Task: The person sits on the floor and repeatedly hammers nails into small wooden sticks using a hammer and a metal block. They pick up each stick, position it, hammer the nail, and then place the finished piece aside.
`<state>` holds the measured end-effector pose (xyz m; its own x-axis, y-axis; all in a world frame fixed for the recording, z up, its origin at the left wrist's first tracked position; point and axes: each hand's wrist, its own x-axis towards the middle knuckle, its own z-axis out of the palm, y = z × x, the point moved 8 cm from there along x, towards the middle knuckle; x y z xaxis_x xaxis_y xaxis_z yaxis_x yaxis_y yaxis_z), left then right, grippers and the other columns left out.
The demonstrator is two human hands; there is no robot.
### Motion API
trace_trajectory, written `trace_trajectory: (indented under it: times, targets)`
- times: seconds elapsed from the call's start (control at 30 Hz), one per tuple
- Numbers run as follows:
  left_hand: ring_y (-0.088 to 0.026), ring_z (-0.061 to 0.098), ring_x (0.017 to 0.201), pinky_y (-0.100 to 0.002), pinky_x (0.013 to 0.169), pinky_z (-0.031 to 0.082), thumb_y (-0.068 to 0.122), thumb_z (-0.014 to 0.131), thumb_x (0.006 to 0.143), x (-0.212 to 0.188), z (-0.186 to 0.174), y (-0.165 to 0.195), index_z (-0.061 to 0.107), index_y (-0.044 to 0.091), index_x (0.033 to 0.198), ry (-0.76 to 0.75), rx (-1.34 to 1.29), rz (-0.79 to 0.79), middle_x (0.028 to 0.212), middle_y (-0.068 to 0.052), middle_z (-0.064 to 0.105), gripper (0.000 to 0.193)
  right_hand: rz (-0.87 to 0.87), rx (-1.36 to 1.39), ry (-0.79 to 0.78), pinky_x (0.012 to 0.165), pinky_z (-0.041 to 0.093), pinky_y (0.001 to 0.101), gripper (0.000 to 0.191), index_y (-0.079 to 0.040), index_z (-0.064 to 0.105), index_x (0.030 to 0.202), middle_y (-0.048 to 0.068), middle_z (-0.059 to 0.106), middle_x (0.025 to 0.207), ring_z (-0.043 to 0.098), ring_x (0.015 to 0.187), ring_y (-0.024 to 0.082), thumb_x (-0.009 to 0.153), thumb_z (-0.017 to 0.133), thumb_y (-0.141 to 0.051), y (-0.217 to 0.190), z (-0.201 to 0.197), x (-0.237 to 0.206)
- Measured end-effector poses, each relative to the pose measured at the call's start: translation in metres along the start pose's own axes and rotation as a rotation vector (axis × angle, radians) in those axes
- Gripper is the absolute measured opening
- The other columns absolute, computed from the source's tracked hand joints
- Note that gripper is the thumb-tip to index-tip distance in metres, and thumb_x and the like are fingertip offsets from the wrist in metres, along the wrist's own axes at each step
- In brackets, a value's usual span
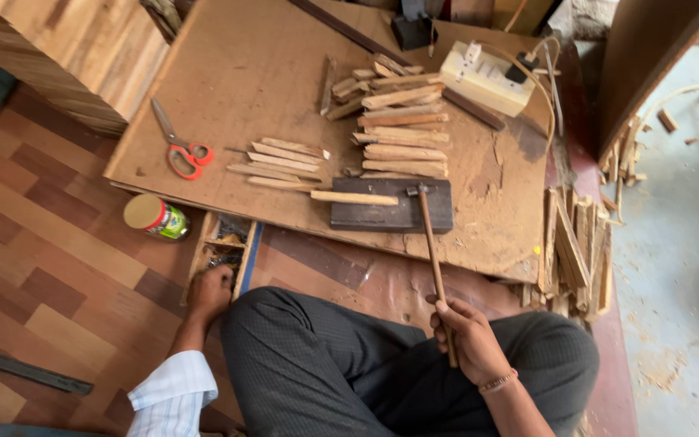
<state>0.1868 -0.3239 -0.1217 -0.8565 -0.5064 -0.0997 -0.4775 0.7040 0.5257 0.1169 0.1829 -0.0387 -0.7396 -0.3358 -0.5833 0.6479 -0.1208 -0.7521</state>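
Far left, a dark strip is lying on the patterned floor. Next, a tin w/ pale lid is lying on its side just beside the board's front-left edge. Scissors, red handles, are resting on the board, which is serving as the surface.

Left hand is reaching down into a small wooden box at the board's front edge, fingers curled inside; can't tell whether that grip is pinching anything, contents too dark.

Mid-board, a small row of pale wood slats is lying fanned out, one longer slat touching the dark block. Behind, a bigger stack of slats is sitting near a white power strip.

Right hand is hovering over the person's lap, grip clamped on the lower end of a hammer; handle is running up and away, head resting on the dark block's top edge.

Far right, more offcuts are standing bunched against the board's side, w/ scraps scattered on the grey concrete beyond.
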Motion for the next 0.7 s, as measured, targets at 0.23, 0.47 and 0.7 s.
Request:
trace_trajectory:
  times: [0.23, 0.47, 0.7]
  targets:
    - [-0.022, 0.075, 0.076, -0.035, 0.070, 0.060, 0.004, 0.063, 0.098, 0.000, -0.009, 0.003, 0.069, 0.002, 0.099, 0.132, -0.427, -0.022, 0.084, -0.012, 0.075, 0.007, -0.043, 0.031, -0.026, 0.052, 0.045, 0.0271, 0.031, 0.001, 0.066, 0.122, 0.002, 0.061, 0.074, 0.053, 0.059, 0.011, 0.099, 0.059, -0.019, -0.002, 0.000, -0.007]
    - [-0.013, 0.074, 0.073, -0.027, 0.067, 0.063, -0.004, 0.064, 0.093, 0.023, -0.021, 0.173, 0.068, -0.001, 0.106, -0.032, -0.832, 0.206, 0.089, -0.008, 0.074, 0.014, -0.064, 0.021, 0.005, 0.051, 0.046, 0.0255, 0.031, 0.001, 0.066, 0.122, 0.002, 0.061, 0.073, 0.054, 0.059, 0.010, 0.099, 0.060, -0.018, -0.001, -0.006, -0.009]
    - [-0.020, 0.070, 0.075, -0.033, 0.066, 0.057, -0.005, 0.067, 0.094, 0.018, 0.034, 0.362, 0.070, 0.003, 0.089, 0.075, -0.613, 0.667, 0.083, -0.008, 0.073, 0.010, -0.077, 0.017, -0.005, 0.051, 0.046, 0.0248, 0.032, 0.002, 0.066, 0.122, 0.002, 0.062, 0.074, 0.055, 0.060, 0.010, 0.099, 0.061, -0.020, -0.004, -0.012, -0.012]
